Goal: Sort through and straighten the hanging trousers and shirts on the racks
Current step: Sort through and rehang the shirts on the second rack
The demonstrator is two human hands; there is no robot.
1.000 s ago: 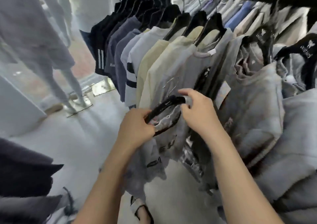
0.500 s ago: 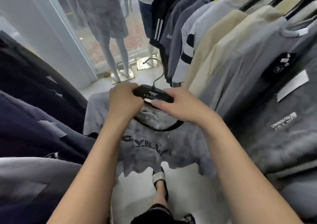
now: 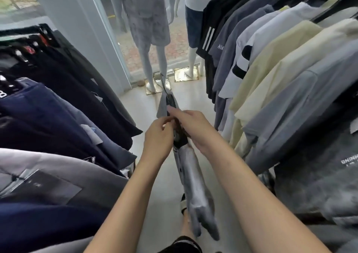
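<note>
Hands together: left hand (image 3: 158,134) pinches, right hand (image 3: 193,128) seemingly grips the black plastic hanger (image 3: 171,102). Pale grey cotton T-shirt (image 3: 193,185) hangs edge-on beneath them. Risk: tilted hanger sheds the shirt floorward.

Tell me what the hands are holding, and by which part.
The left hand and right hand both grip the black hanger of a grey shirt, at the collar, just below its hook.
</note>
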